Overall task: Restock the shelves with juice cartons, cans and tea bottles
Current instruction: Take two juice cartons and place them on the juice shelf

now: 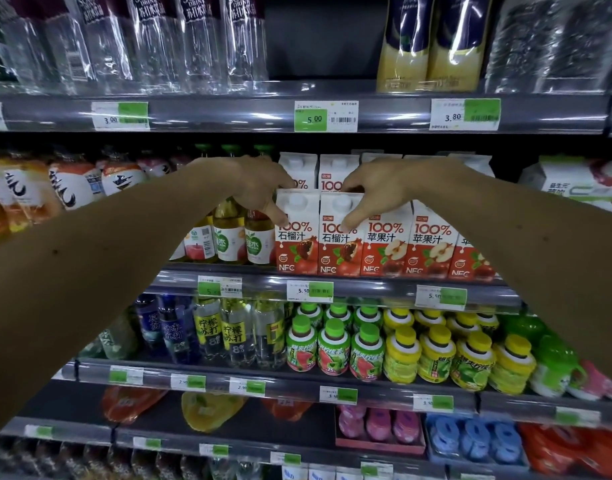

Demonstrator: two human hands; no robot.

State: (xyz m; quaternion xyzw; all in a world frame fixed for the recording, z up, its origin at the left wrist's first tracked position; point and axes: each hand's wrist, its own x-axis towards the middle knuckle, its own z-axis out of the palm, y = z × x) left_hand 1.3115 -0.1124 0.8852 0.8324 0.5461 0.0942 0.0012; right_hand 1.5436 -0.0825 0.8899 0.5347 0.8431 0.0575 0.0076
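Observation:
Two white-and-red pomegranate juice cartons stand side by side at the front of the middle shelf. My left hand [259, 188] pinches the top of the left carton [295, 247], thumb on its front. My right hand [373, 192] grips the top of the right carton [337, 251], thumb on its front face. Apple juice cartons [432, 247] of the same brand stand to the right. More cartons [335, 171] stand in the row behind.
Green-label apple drink bottles [228, 237] stand just left of the cartons. The shelf edge [366, 289] carries price tags. Green and yellow capped bottles [366, 348] fill the shelf below. Clear soda bottles [159, 43] line the shelf above, beside a dark gap [321, 36].

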